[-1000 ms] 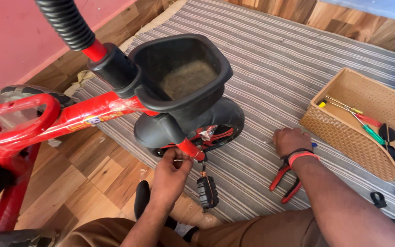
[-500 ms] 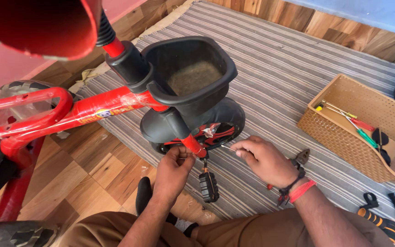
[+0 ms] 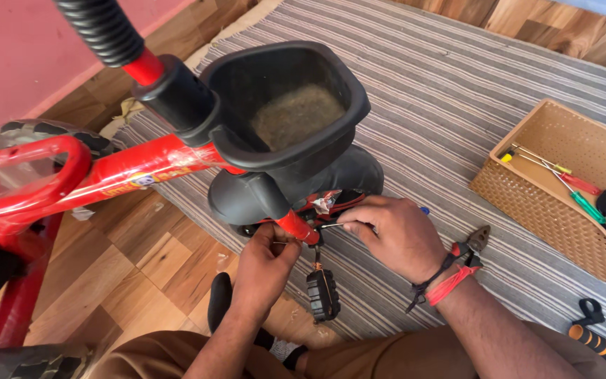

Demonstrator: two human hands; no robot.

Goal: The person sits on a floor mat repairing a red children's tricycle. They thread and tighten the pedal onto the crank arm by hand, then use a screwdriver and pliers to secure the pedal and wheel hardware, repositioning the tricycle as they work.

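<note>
Fastening at the red fork (image 3: 296, 226) beneath the tricycle's black front wheel (image 3: 296, 189). Left hand (image 3: 266, 263) pinched narrow on a small fastener; right hand (image 3: 394, 235) closed around a slim tool (image 3: 331, 225). Next, probably steady counter-holding while turning.

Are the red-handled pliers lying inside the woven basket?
No, the red-handled pliers lie on the striped mat behind the right hand's wrist, outside the woven basket.

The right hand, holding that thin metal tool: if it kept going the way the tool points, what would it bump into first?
The right hand aims its thin tool leftward at the red frame tube by the wheel hub. That tube comes first, with the left hand just beyond; depth is hard to judge.
</note>
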